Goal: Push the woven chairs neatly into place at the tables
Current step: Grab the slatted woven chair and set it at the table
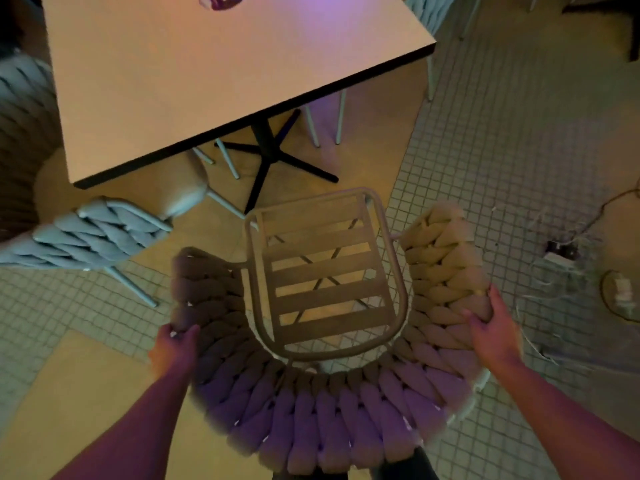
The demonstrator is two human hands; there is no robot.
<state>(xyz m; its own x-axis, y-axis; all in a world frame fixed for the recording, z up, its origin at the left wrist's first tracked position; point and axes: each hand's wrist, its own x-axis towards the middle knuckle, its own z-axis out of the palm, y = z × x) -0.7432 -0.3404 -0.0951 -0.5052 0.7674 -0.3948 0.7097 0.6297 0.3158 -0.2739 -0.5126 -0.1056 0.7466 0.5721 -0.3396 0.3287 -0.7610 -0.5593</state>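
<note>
Woven chair (pixel 322 403), slatted seat bare, stands at 6 o'clock of the square table (pixel 194 84), apart from its edge. L hand (pixel 175 346) clamps the backrest at 9 o'clock of the seat; R hand (pixel 491 332) clamps it at 3 o'clock. A 2nd, grey woven chair (pixel 93 233) sits at the table's 8 o'clock corner.

From my remote view, the table (pixel 207 81) is cut off by the top edge, and the dark round mark (pixel 221 1) on it is cropped too far to read. The grey woven chair (pixel 90 233) runs off the left edge, its seat partly hidden under the tabletop. The tangle of cables (pixel 575 268) on the floor is too blurred to identify; both forearms leave the bottom edge.
</note>
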